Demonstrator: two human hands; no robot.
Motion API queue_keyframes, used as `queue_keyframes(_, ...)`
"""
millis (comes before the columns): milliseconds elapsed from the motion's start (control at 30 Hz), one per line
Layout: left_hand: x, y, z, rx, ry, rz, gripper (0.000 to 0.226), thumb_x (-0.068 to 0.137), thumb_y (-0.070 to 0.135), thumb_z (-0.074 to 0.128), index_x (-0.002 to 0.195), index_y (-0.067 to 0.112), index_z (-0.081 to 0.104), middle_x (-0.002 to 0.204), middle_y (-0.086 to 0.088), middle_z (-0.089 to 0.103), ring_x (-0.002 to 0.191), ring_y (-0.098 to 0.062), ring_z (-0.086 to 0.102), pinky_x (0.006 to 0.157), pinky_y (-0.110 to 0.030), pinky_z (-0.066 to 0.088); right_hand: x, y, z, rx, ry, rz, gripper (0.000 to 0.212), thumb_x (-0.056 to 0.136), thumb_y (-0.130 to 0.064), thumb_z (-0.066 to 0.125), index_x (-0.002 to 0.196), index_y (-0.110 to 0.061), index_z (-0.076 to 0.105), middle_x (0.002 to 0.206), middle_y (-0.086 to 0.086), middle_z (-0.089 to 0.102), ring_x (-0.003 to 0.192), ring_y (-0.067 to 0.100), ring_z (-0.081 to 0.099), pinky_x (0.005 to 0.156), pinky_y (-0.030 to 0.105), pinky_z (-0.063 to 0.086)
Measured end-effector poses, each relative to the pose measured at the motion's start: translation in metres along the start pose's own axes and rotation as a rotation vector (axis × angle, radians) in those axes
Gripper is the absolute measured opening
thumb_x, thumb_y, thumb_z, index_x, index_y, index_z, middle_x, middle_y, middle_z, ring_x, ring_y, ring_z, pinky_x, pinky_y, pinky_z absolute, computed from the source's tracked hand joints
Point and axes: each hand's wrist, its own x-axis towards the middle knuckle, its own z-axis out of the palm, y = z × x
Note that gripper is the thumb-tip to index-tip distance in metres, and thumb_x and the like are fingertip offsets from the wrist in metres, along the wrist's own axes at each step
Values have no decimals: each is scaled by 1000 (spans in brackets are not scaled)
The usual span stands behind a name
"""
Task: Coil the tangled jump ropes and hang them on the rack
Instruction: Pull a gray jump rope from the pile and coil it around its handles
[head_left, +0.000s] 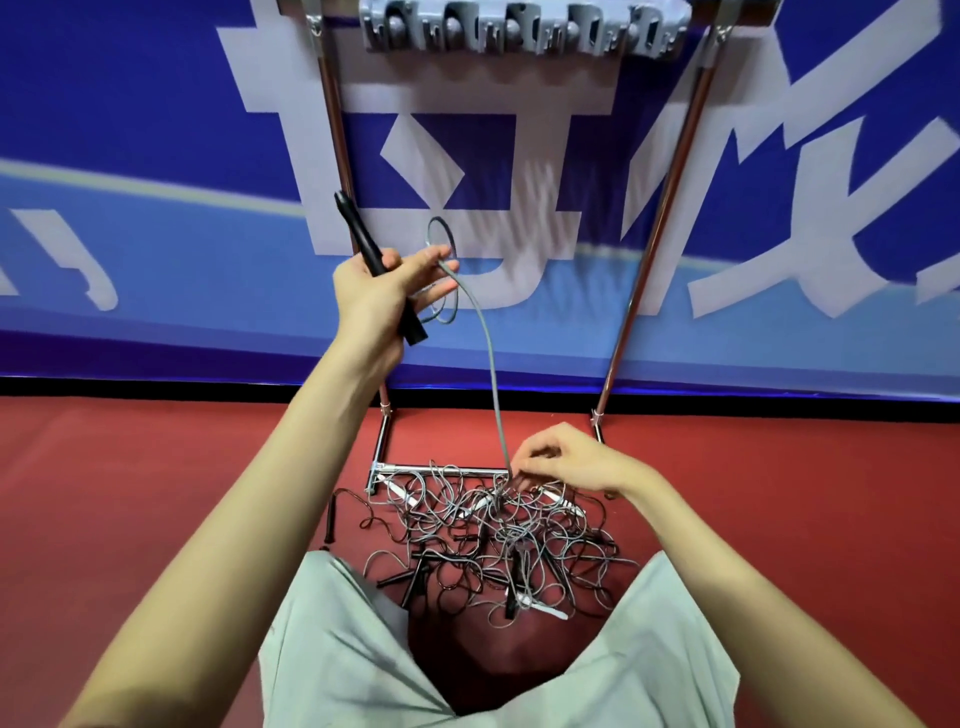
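At frame centre a black plastic rope handle (375, 260) is gripped by the left hand (384, 296), while its limp, light grey cord (488, 353) is pinched by the right hand (566, 460) above the tangled floor pile (488, 545), best held near the snag.

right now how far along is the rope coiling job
Nothing looks finished: the hook bar at the top of the rack shows no rope hanging. In hand: the left hand holds a black handle with a loop or two of grey rope started, while the right hand pinches that rope where it leaves the tangled pile. Left: coil it, hang it, then the rest of the pile.
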Motion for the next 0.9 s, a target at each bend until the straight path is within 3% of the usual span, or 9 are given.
queue_keyframes(67, 2, -1, -5, -43, 44, -50, 44, 84, -10, 66, 71, 17, 34, 77, -21, 71, 81, -33, 73, 66, -35, 61, -7, -6, -6, 28, -31, -41, 13, 93, -2, 58, 97, 3, 70, 87, 6, 72, 81, 7, 68, 79, 18, 52)
queue_keyframes(167, -4, 1, -2, -67, 46, -72, 43, 84, -11, 66, 72, 17, 35, 74, -20, 71, 80, -33, 73, 68, -37, 61, -10, -10, -3, 72, -5, -1, 14, 87, -4, 67, 101, -7, 64, 102, 17, 70, 93, 20, 66, 91, 34, 54)
queue_keyframes(267, -15, 7, 11, -89, 12, -61, 42, 85, -11, 65, 73, 16, 35, 73, -19, 72, 79, -31, 74, 64, -33, 60, -2, -7, 15, 13, 152, 55, 66, 77, -10, 80, 131, -13, 41, 128, 6, 50, 114, 19, 54, 97, 34, 48)
queue_keyframes(333, -20, 13, 19, -119, -11, -54, 38, 85, -10, 65, 76, 15, 38, 77, -20, 72, 82, -31, 74, 64, -31, 59, 5, -6, 28, -20, 167, 42, 84, 74, -15, 82, 142, -15, 33, 138, 2, 40, 127, 18, 44, 104, 29, 39)
queue_keyframes(500, -25, 33, 24, -187, -22, 1, 39, 86, -12, 63, 74, 15, 38, 78, -22, 72, 81, -32, 73, 67, -36, 61, 13, 1, 55, -77, -57, 35, 23, 91, -13, 65, 111, -1, 66, 121, 15, 64, 107, 21, 60, 103, 34, 45)
queue_keyframes(567, -24, 38, 20, -174, -3, 45, 40, 84, -13, 64, 73, 15, 37, 76, -21, 71, 81, -32, 73, 71, -39, 61, 11, 8, 59, -102, -74, 54, 21, 98, -12, 54, 103, 2, 69, 109, 15, 69, 97, 24, 62, 92, 35, 49)
queue_keyframes(700, -14, 27, -9, 139, 11, -3, 25, 89, -10, 58, 76, 7, 46, 60, -13, 65, 58, -21, 67, 57, -28, 55, 2, -5, 43, 158, 118, 76, 19, 100, -7, 47, 98, 6, 61, 71, 7, 69, 66, 16, 68, 63, 20, 56)
queue_keyframes(800, -16, -11, -45, 419, -73, -269, 27, 91, -10, 46, 72, 10, 44, 73, -9, 47, 58, -17, 46, 53, -29, 39, -9, -34, 23, 466, 285, -9, 20, 101, -5, 45, 91, 5, 59, 63, 6, 70, 61, 14, 71, 61, 22, 59)
queue_keyframes(900, -32, -55, -78, 583, -101, -394, 20, 88, -13, 44, 78, 4, 44, 83, -22, 59, 62, -25, 60, 53, -30, 51, -15, -61, 8, 731, 406, -93, 22, 101, -6, 45, 86, 4, 57, 66, 11, 71, 64, 18, 72, 65, 25, 60)
